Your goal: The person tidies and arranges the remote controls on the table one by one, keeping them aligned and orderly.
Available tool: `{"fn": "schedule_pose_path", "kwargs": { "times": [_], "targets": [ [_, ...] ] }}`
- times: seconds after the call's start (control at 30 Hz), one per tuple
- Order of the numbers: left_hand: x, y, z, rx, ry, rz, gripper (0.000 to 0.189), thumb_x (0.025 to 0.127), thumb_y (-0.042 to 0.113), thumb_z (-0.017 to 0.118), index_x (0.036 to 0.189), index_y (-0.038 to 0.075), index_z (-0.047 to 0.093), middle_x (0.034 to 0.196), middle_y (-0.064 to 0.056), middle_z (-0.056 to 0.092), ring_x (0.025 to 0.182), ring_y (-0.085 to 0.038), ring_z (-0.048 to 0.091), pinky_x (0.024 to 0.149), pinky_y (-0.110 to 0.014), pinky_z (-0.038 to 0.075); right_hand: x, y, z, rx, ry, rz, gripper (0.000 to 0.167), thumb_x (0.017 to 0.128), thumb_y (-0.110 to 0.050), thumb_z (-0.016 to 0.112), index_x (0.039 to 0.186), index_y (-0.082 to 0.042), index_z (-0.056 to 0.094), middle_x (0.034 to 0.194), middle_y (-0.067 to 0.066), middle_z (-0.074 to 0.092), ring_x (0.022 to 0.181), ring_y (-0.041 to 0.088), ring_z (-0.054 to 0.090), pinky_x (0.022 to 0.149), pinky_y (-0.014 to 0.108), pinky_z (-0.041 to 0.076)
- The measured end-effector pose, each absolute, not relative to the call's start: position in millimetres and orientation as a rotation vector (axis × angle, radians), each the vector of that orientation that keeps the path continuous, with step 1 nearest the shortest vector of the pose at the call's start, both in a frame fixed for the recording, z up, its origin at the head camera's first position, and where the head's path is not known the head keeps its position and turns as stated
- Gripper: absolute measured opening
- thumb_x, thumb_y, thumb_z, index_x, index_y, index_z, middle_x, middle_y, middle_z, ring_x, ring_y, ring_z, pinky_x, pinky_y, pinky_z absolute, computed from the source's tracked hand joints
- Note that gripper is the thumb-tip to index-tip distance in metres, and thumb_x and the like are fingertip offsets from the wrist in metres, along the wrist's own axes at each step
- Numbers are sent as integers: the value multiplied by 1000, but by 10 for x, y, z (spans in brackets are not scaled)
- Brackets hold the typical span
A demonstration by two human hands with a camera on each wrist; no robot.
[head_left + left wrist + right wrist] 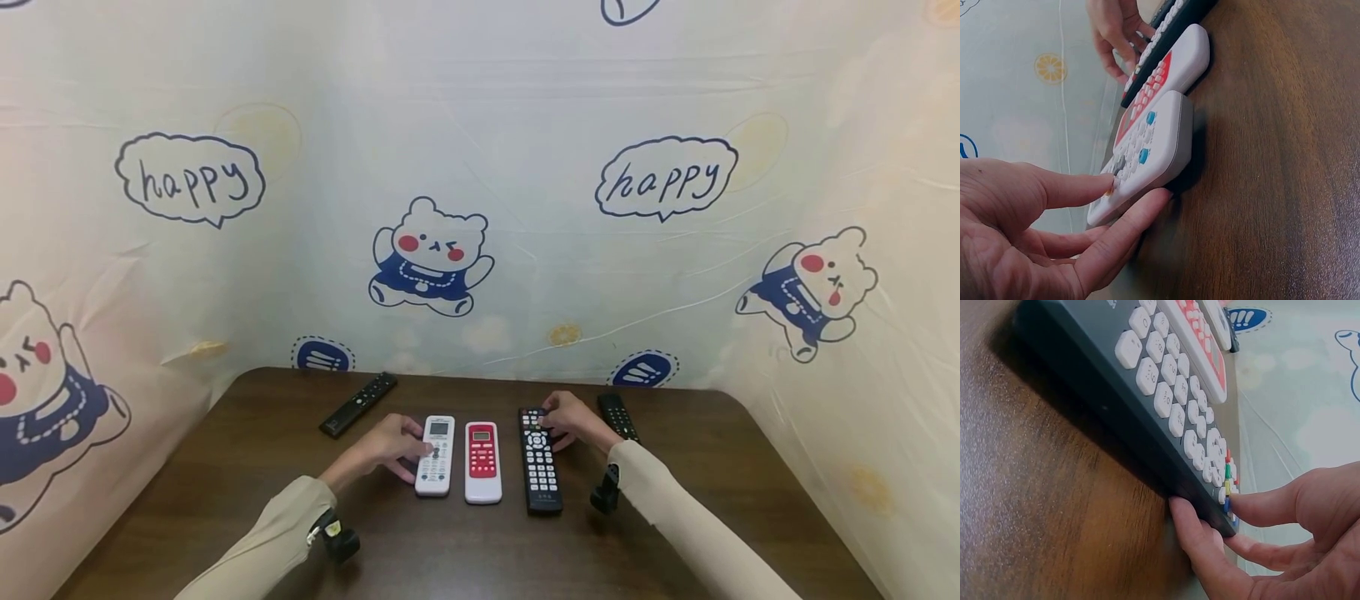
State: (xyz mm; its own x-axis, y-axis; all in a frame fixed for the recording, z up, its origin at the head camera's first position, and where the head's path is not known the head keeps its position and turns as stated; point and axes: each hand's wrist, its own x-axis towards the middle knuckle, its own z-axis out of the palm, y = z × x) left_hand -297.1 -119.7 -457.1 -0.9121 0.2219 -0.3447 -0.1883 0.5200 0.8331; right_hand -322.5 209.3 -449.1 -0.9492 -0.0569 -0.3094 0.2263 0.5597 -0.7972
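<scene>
My left hand [386, 446] pinches the left edge of a white remote control [439, 467] with a small grey screen. In the left wrist view its thumb lies on the button face, and the other fingers are along the side and under the edge. My right hand [572, 419] grips the far right end of a long black remote control [541, 471] with white buttons. The right wrist view has the thumb over the coloured buttons and fingers against the side. Between these two lies a white remote control with a red face [482, 462], untouched by either hand.
A slim black remote control [358, 405] lies slanted at the back left of the brown wooden table [450, 554]. Another black remote control [617, 414] sits at the back right, partly covered by my right forearm. A printed curtain [525, 167] hangs behind the table's back edge.
</scene>
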Motion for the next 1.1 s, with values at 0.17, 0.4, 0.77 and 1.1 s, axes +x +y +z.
{"fn": "schedule_pose_path", "kwargs": {
  "times": [0.17, 0.4, 0.77, 1.1],
  "targets": [
    [-2987, -1208, -4597, 25, 2341, 1389, 46, 95, 6, 75, 132, -11, 55, 105, -22, 66, 88, -28, 72, 65, -37, 66, -3224, 2092, -4502, 145, 2506, -1333, 32, 100, 1, 63, 129, 9, 53, 111, 27, 62, 97, 37, 68, 73, 44, 67],
    [-2989, -1223, -4564, 46, 2344, 1410, 45, 96, 6, 74, 132, -11, 54, 108, -24, 66, 92, -29, 72, 65, -38, 67, -3236, 2081, -4500, 128, 2517, -1315, 32, 100, 1, 61, 129, 9, 52, 111, 27, 60, 96, 38, 67, 73, 45, 67],
    [-3104, -1342, -4459, 85, 2452, 1507, 33, 102, 2, 64, 131, -13, 56, 116, -30, 65, 100, -41, 71, 69, -39, 67, -3238, 2077, -4484, 145, 2511, -1300, 33, 100, 0, 62, 130, 9, 51, 113, 27, 61, 98, 38, 68, 74, 44, 67],
    [-3222, -1650, -4404, 166, 2728, 1449, 26, 105, 4, 58, 126, -10, 63, 110, -27, 68, 95, -39, 71, 76, -44, 67, -3244, 2085, -4495, 141, 2507, -1310, 34, 100, 1, 62, 131, 9, 51, 111, 27, 60, 97, 37, 68, 73, 44, 67]
  ]
}}
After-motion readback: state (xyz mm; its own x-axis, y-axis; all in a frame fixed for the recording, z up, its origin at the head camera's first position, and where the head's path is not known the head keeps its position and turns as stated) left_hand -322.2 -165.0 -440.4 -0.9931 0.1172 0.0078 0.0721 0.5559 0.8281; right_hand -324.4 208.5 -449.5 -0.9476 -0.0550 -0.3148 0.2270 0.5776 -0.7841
